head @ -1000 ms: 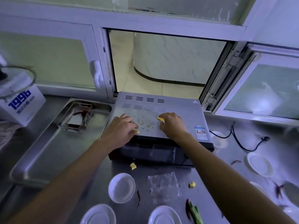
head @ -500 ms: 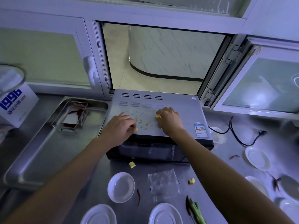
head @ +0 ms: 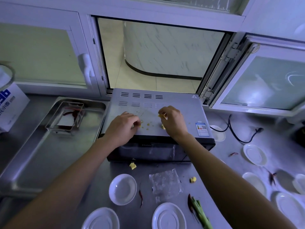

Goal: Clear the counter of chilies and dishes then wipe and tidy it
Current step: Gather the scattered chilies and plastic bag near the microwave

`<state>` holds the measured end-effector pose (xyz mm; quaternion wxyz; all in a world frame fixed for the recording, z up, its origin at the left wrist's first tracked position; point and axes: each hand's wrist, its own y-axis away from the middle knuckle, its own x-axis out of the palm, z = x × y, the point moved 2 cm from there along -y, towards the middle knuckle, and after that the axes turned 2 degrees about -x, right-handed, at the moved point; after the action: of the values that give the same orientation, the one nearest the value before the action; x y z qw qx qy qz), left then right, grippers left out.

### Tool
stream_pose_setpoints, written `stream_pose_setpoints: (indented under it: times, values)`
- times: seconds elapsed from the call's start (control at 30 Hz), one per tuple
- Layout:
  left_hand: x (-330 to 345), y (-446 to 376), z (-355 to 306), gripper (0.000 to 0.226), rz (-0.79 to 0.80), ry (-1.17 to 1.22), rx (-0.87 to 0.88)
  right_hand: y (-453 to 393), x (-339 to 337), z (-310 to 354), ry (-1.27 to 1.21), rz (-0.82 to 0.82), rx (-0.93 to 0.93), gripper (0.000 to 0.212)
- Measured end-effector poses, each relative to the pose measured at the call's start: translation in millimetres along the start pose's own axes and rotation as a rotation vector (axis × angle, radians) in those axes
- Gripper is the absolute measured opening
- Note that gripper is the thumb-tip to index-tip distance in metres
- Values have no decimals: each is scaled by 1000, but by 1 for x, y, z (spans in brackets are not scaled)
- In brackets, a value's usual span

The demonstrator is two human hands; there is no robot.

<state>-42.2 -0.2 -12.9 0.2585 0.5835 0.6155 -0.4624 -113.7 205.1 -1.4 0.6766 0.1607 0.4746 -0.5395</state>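
Observation:
Both my hands lie on top of the grey microwave (head: 184,109), among scattered yellow food crumbs (head: 148,124). My left hand (head: 123,127) is curled, its fingertips pinching a small yellow piece. My right hand (head: 173,119) pinches another yellow piece (head: 161,115) between thumb and fingers, with one more piece (head: 163,126) under its palm. On the steel counter (head: 219,164) in front lie dried red chilies (head: 140,196), (head: 190,204), a green stalk (head: 200,212), yellow chunks (head: 132,166), (head: 193,179) and small white dishes (head: 123,189), (head: 169,216).
A large steel tray (head: 33,162) at left holds a small metal box (head: 65,118) with red chilies. More white saucers (head: 255,154) and chilies (head: 272,178) lie at right beside a black power cord (head: 236,129). A crumpled clear plastic bag (head: 165,184) lies in front; a white carton (head: 11,106) stands far left.
My right hand has lifted slightly and moved toward the back of the microwave top with its yellow piece. My left hand stays near the front crumbs.

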Motion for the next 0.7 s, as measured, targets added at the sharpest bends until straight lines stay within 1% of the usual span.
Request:
stream_pose_setpoints:
  times: [0.07,0.17,0.33,0.5,0.7]
  values:
    - [2,-5,-6,7,-13,4,23,10,-9,-2,-13,-38,4,18]
    - [8,-16,-22,5,-7,14,74,26,-25,-9,-12,-88,34,18]
    - [28,-34,-62,6,13,87,180,62,-57,-30,2,-189,179,19]
    - [52,-40,-117,7,45,138,305,108,-92,-52,10,-269,265,9]
    - [87,-38,-200,8,112,125,454,184,-138,-85,2,-371,398,6]
